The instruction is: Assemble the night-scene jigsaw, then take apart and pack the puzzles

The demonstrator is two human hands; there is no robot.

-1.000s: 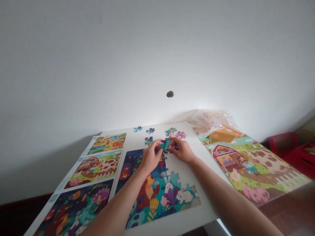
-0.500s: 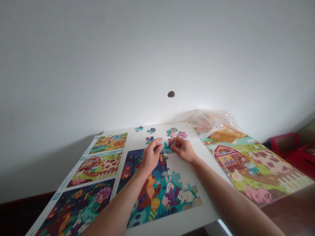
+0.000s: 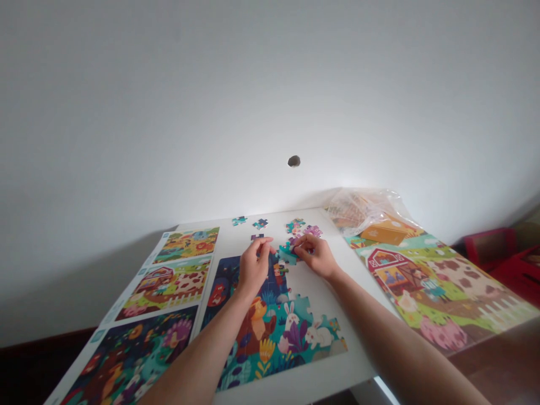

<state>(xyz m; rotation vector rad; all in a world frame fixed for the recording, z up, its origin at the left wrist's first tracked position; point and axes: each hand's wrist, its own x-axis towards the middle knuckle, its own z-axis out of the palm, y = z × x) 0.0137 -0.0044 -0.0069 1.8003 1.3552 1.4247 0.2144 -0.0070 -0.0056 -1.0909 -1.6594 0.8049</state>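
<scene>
White tbl [image 3: 324, 378] w/ part-done puzzle [image 3: 270, 329], loose pcs [image 3: 260, 224], pic sheet [image 3: 171, 286].

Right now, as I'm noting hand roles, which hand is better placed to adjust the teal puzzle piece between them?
Probably the right hand: it appears to touch the teal puzzle piece, while the left hand seems just short of it.

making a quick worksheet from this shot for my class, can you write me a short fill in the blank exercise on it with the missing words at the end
1. The puzzle piece at the right hand is mostly ____ in colour.
2. The partly assembled puzzle shows two white ____ near its lower right.
3. The box by the clear plastic bag is ____ in colour.
4. The wall behind the table has one dark ____.

Missing words: teal; rabbits; orange; hole.
</scene>
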